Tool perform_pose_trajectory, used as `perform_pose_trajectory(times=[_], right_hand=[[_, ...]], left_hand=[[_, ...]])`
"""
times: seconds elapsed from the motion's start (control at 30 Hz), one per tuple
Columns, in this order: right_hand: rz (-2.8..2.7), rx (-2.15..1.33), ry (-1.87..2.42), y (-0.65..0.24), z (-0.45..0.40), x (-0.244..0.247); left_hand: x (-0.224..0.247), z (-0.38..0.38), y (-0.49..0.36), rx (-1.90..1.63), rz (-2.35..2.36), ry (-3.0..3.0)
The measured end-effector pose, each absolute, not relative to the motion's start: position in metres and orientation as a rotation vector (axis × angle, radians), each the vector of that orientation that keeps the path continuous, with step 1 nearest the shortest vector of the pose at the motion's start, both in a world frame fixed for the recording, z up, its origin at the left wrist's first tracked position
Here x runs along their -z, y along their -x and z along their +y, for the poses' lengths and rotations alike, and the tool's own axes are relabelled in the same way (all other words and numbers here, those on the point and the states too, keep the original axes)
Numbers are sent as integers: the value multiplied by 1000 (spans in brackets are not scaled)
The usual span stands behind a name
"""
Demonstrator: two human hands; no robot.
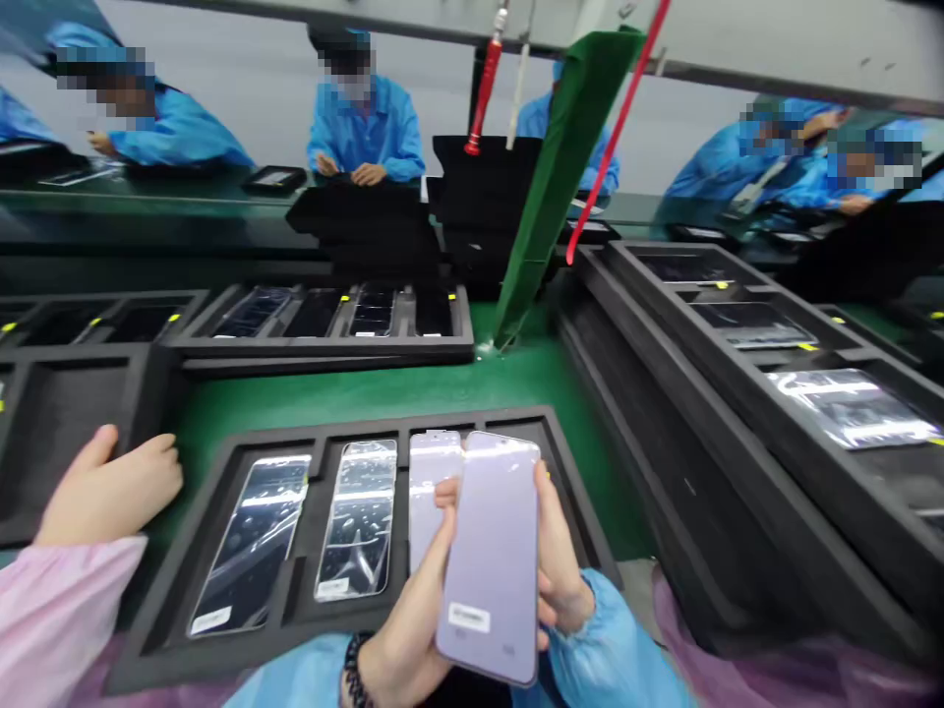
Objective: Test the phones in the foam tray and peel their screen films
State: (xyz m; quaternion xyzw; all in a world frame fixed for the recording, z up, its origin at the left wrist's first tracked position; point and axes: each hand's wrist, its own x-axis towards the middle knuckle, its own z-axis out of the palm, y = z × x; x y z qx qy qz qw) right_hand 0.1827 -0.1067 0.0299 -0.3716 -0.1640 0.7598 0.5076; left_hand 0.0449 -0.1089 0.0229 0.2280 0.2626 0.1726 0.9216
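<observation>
**Near, centre:** one lilac phone (491, 560), held upright and slightly tilted above the tray, back facing up, with a small white label (469, 618) near its lower end. Judged handling: light, stiff and slippery, with a glossy back that could be fragile if dropped. The long edges offer the safest hold.

**Hands:** the person's left hand (402, 629), in a blue sleeve with a dark beaded bracelet (358, 671), and right hand (560, 570), also in a blue sleeve. The fingers (557, 546) of both hands curl around the long edges, pinching the phone between them.

**Beneath the hands:** a black foam tray (169, 590) with narrow slots. Left to right, it holds two phones in clear film (251, 546) (356, 518) and a second lilac phone (435, 492), partly hidden by the held one.

**Near left:** a neighbouring worker's hand (110, 487) in a pink sleeve, resting by another foam tray.

**Surface:** a green tabletop (331, 393) carrying all the trays.

**Right:** a long stack of foam trays (700, 423), with a filmed phone (852, 408) in one slot.

**Far:** a further tray of dark phones (317, 342), a hanging red screwdriver (485, 88), a green cloth strip (567, 167), and co-workers in blue smocks (365, 128).
</observation>
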Motion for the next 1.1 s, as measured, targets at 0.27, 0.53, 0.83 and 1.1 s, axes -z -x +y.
perform_pose_trajectory(times=[0.27,0.53,0.83,1.1], right_hand=[[-63,-1383,1021,-222,-116,-26],[-138,-1368,1078,-234,-123,-11],[-222,-1349,1018,-230,-123,-8],[-274,-1314,978,-227,-126,-6]], left_hand=[[-45,43,30,-400,1293,-2037],[16,160,86,-508,1917,-2437],[19,183,103,-237,1781,-2798],[12,158,113,-150,1676,-2815]])
